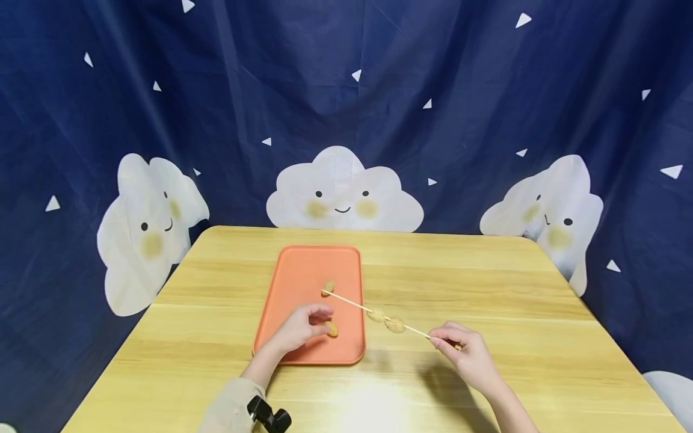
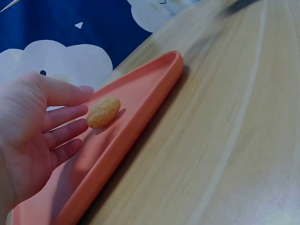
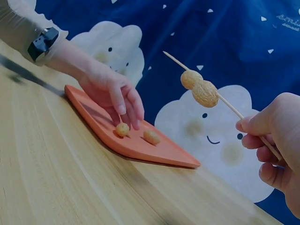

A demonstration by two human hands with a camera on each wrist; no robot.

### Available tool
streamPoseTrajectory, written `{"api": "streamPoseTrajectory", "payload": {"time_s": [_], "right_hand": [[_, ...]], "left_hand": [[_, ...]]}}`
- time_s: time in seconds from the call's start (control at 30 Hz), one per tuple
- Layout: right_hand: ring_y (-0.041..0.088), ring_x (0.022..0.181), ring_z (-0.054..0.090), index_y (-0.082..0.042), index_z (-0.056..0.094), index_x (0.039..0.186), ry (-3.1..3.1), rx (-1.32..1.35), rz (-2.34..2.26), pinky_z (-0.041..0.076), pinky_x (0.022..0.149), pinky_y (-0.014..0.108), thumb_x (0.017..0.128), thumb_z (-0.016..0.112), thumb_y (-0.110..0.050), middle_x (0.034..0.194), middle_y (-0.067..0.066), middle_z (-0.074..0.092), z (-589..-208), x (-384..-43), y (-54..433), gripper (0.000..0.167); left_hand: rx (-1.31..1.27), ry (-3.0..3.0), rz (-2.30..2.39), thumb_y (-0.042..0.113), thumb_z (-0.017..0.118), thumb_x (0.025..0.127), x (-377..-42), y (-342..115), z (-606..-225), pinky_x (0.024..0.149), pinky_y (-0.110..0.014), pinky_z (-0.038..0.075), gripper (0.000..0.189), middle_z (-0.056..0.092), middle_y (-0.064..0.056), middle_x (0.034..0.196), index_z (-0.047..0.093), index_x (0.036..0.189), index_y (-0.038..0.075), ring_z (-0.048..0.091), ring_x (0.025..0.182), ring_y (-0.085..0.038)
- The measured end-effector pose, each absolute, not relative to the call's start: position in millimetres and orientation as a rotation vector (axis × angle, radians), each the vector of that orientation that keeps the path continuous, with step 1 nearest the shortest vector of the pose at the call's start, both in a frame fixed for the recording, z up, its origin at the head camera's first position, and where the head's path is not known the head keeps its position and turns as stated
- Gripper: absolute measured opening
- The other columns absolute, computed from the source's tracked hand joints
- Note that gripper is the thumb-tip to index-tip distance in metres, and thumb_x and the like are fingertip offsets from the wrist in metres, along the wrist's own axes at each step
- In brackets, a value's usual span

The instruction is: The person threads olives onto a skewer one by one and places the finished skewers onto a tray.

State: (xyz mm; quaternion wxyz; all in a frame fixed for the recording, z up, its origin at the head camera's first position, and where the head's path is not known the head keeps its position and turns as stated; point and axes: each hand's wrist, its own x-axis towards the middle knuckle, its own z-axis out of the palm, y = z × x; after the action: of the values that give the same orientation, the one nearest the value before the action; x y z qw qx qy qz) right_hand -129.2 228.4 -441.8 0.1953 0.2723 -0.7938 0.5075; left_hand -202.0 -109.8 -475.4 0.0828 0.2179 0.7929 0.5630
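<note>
In the head view my right hand (image 1: 470, 355) grips the end of a thin wooden skewer (image 1: 349, 300), its tip pointing up and left over the tray. Two golden, wrinkled, oval puffs sit threaded along it: a larger puff (image 3: 205, 93) nearer the hand and a smaller puff (image 3: 191, 79) beyond. My left hand (image 2: 37, 126) reaches over the orange tray (image 2: 108, 173), thumb and fingers apart. Right at its fingertips is a loose golden puff (image 2: 104, 113) on the tray. Another loose puff (image 1: 328, 288) lies farther back there, beside the skewer tip in the head view.
The tray lies on a light wooden table (image 1: 460, 270), left of its middle. Behind the table hangs a dark blue curtain (image 1: 325, 108) with white clouds and triangles. A black device (image 1: 269, 415) is strapped to the left wrist.
</note>
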Motion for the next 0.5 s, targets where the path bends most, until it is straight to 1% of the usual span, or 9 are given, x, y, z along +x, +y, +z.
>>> {"api": "streamPoseTrajectory", "payload": {"time_s": [0.23, 0.33, 0.5], "right_hand": [[0.008, 0.058, 0.045, -0.005, 0.07, 0.084, -2.2, 0.788, 1.442, 0.036, 0.045, 0.023, 0.072, 0.063, 0.022, 0.072, -0.005, 0.059, -443.7, -128.6, 230.0, 0.03], [0.008, 0.058, 0.046, -0.005, 0.07, 0.084, -2.194, 0.785, 1.445, 0.037, 0.045, 0.022, 0.072, 0.063, 0.022, 0.072, -0.005, 0.059, -442.4, -128.0, 229.3, 0.03], [0.009, 0.058, 0.045, -0.005, 0.07, 0.083, -2.199, 0.786, 1.447, 0.036, 0.045, 0.022, 0.071, 0.063, 0.023, 0.072, -0.005, 0.058, -441.6, -127.7, 228.6, 0.031]], "left_hand": [[0.678, 2.533, 1.498, 0.0, 0.069, 0.077, -200.4, -106.9, -480.0, 0.082, -0.031, 0.048, 0.033, 0.064, -0.009, 0.098, 0.062, 0.109, -0.004, 0.058, 0.091, -0.023], [0.714, 2.621, 1.385, -0.002, 0.069, 0.074, -199.7, -105.0, -480.4, 0.081, -0.032, 0.046, 0.033, 0.063, -0.005, 0.097, 0.064, 0.107, 0.0, 0.056, 0.09, -0.02], [0.754, 2.717, 1.291, -0.004, 0.069, 0.074, -199.2, -102.6, -482.4, 0.082, -0.036, 0.045, 0.029, 0.062, -0.006, 0.1, 0.066, 0.101, 0.003, 0.054, 0.093, -0.021]]}}
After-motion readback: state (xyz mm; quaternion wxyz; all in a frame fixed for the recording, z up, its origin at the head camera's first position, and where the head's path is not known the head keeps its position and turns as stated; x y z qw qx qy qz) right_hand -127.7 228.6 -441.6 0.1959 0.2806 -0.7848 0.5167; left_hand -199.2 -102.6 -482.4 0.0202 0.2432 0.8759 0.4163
